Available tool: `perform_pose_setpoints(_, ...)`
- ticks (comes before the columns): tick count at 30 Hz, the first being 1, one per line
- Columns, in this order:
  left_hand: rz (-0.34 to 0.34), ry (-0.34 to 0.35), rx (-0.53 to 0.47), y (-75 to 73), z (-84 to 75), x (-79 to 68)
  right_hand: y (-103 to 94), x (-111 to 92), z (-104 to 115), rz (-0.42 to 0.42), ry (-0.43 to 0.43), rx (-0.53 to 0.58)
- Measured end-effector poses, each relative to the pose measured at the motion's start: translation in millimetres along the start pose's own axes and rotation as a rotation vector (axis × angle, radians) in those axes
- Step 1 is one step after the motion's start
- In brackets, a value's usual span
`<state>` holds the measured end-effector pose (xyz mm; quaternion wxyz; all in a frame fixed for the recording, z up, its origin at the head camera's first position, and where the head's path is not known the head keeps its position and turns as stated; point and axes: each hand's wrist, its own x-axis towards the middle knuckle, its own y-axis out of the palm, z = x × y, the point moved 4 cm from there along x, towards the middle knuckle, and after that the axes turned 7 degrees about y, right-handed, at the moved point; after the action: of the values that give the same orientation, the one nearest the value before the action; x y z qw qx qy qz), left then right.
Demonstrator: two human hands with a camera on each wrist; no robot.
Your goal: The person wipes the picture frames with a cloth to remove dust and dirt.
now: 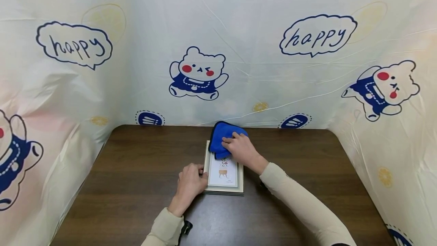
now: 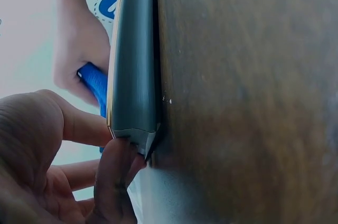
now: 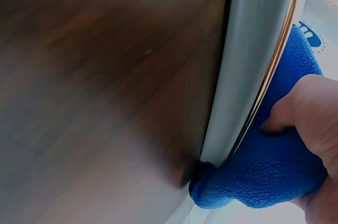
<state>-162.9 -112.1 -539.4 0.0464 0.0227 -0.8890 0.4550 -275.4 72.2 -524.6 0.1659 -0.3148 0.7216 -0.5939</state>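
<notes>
A picture frame [image 1: 240, 179] with a pale border lies flat on the table, its print showing a plant in an orange pot. My left hand [image 1: 190, 180] grips the frame's near left edge; the left wrist view shows its fingers [image 2: 113, 166] around a corner of the frame's grey side [image 2: 136, 55]. A blue cloth [image 1: 223, 130] with dark edging covers the frame's far end and hangs past it. My right hand [image 1: 239, 149] holds this cloth against the frame. In the right wrist view the cloth [image 3: 264, 176] bunches under the right hand [image 3: 317, 123] and wraps over the frame's edge.
The brown wooden table [image 1: 136, 185] extends around the frame. A pale printed curtain [image 1: 259, 29] with bears and the word "happy" hangs behind the table and along both sides.
</notes>
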Motion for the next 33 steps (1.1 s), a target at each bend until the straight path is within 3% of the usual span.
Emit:
perform_pose_setpoints(18,0.014,-0.027,-0.008,0.1,2.1,2.0,2.2,-32.2,-33.1,-0.005,0.054,0.029)
perform_pose_setpoints(33,0.038,-0.067,-0.019,1.1,3.0,2.6,5.1,-34.9,-36.9,-0.046,0.011,0.022)
